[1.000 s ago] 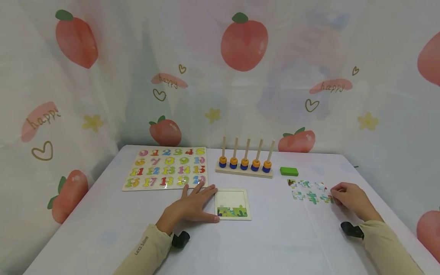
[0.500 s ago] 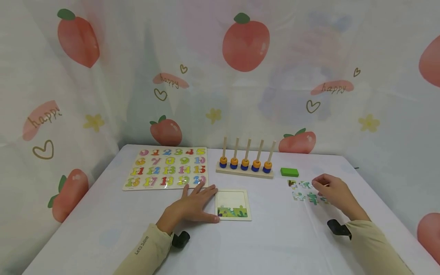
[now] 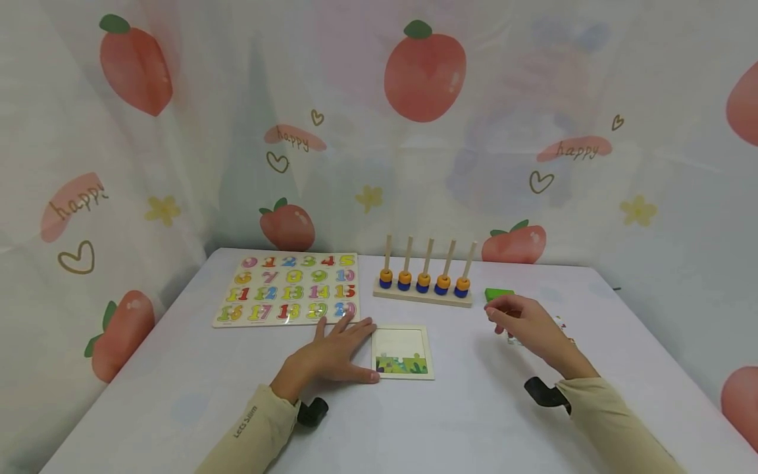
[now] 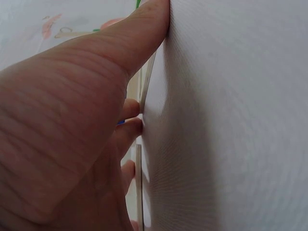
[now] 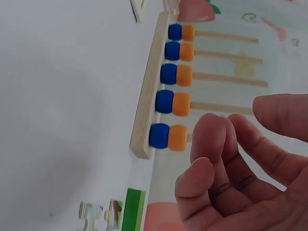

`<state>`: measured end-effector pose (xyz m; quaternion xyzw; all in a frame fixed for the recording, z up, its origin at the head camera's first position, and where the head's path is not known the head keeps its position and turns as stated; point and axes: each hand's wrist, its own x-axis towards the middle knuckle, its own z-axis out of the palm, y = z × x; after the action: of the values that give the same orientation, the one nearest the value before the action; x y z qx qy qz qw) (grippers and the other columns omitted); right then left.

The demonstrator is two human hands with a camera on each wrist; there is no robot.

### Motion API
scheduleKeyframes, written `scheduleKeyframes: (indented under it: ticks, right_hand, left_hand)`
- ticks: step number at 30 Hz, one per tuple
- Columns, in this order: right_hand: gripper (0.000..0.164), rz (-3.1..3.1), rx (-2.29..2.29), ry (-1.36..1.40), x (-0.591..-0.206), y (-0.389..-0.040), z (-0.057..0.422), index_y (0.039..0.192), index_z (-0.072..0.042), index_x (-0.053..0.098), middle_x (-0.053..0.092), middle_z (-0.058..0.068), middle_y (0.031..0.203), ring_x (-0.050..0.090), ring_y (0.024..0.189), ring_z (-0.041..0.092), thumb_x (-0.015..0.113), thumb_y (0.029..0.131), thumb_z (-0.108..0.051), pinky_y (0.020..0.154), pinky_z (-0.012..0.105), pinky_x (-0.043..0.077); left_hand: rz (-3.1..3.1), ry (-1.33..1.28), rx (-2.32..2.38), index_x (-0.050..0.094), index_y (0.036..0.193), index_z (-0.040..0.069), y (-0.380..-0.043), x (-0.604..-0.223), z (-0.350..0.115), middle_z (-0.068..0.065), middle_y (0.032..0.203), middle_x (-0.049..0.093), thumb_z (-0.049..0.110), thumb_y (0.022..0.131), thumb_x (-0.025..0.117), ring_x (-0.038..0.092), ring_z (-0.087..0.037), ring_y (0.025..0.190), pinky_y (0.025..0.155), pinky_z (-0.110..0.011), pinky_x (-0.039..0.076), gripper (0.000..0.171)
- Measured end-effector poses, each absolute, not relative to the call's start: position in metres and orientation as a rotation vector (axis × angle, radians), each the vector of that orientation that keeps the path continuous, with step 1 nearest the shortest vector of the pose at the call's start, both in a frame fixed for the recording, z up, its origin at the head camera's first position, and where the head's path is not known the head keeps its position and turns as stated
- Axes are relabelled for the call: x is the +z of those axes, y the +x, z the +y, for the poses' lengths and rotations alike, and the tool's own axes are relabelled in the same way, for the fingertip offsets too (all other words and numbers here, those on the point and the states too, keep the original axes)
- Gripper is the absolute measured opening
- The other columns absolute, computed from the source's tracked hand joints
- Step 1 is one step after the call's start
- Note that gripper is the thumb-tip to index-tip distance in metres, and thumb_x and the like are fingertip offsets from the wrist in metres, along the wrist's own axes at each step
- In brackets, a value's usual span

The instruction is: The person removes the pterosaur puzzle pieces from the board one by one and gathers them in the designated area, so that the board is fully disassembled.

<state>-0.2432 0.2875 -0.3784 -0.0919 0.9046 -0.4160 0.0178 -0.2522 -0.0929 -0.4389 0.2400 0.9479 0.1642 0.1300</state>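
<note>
My left hand (image 3: 331, 355) lies spread on the table, fingertips at the left edge of a small white-framed puzzle tray (image 3: 399, 341) and near the number board. A strip of green jigsaw pieces (image 3: 408, 365) fills the tray's lower part. My right hand (image 3: 530, 329) hovers over the loose jigsaw pieces (image 3: 559, 321), which it partly covers in the head view. In the right wrist view, its fingers (image 5: 208, 139) are loosely bent, thumb apart from the index finger, and nothing shows between them. Two loose pieces (image 5: 90, 217) lie low in that view.
A board of colourful numbers (image 3: 333, 276) lies at the back left. Behind the tray stands a wooden peg counter (image 3: 423, 298) with orange and blue beads on upright rods. A green block (image 3: 497, 292) sits right of it. A peach-print cloth (image 3: 426, 178) hangs behind the table.
My right hand has moved left from the right side of the loose pieces to above their left side, near the green block. My left hand stays beside the tray.
</note>
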Motion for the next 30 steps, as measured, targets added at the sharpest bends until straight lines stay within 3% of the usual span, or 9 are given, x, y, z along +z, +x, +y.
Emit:
scheduleKeyframes:
  ticks: [9,16,30]
  right_hand:
    - [0.027,2.735,-1.331,-0.391,-0.382,-0.244,0.246,0.125,0.002,0.068,0.068,0.018,0.107,0.066,0.087,0.025,0.066,0.108,-0.019,0.077,0.043,0.057]
    - [0.024,2.664,-1.318,-0.473,-0.388,-0.247,0.215,0.122,0.001,0.07,0.07,0.016,0.106,0.065,0.084,0.024,0.068,0.106,-0.017,0.077,0.039,0.056]
    - [0.019,2.589,-1.163,-0.829,-0.402,-0.248,0.172,0.12,0.002,0.07,0.067,-0.002,0.091,0.063,0.079,0.018,0.066,0.102,-0.003,0.071,0.027,0.054]
  left_hand:
    - [2.749,0.693,0.486,0.036,0.169,0.023,-0.25,-0.435,-0.093,0.003,0.176,0.029,0.066,0.089,0.079,0.007,-0.032,0.165,0.124,-0.071,-0.004,0.1]
    - [2.757,0.691,0.472,0.037,0.168,0.022,-0.25,-0.434,-0.092,0.003,0.175,0.03,0.066,0.089,0.079,0.007,-0.031,0.165,0.125,-0.071,-0.002,0.1]
    - [2.759,0.686,0.443,0.036,0.169,0.025,-0.254,-0.439,-0.091,0.005,0.176,0.027,0.068,0.088,0.078,0.004,-0.03,0.165,0.125,-0.071,-0.004,0.101]
